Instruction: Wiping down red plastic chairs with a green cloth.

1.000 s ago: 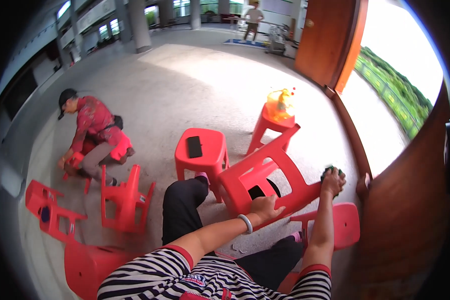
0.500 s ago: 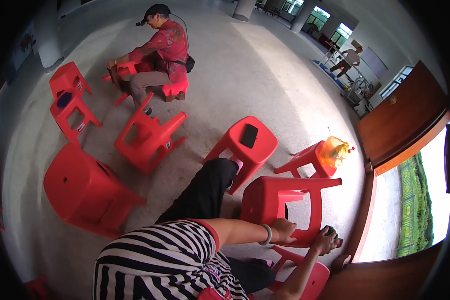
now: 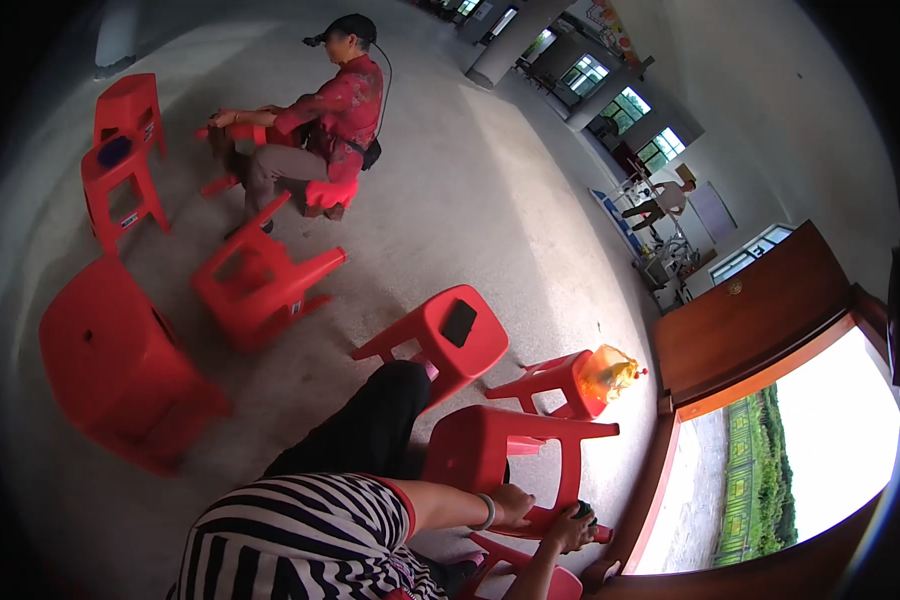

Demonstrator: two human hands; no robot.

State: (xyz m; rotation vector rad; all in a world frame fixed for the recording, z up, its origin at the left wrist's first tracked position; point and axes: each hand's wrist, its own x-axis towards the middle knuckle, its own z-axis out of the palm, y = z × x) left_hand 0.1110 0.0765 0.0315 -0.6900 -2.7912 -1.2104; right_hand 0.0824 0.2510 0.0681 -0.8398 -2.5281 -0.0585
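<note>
A red plastic stool (image 3: 462, 452) lies tipped on its side in front of me, its legs pointing right. My left hand (image 3: 512, 506), with a pale bracelet at the wrist, is closed around the stool's lower leg. Farther along that leg, near its end, my right hand (image 3: 568, 532) is closed on a small dark bunched thing (image 3: 586, 513) pressed against the leg. Its kind is not clear. Below the tipped stool, another red stool (image 3: 530, 582) shows in part, partly covered by my forearm.
A red stool bearing a black flat object (image 3: 459, 323) stands ahead; another carries a yellow plastic bag (image 3: 608, 374). Several red stools (image 3: 100, 335) stand or lie left. A seated co-worker (image 3: 345, 110) handles a stool. A wooden door (image 3: 760, 310) and doorway are right; another person (image 3: 665, 200) is far back.
My view has turned, so the nearby stools and doorway sit lower and farther left in the picture. Both hands keep their hold at the tipped stool's leg.
</note>
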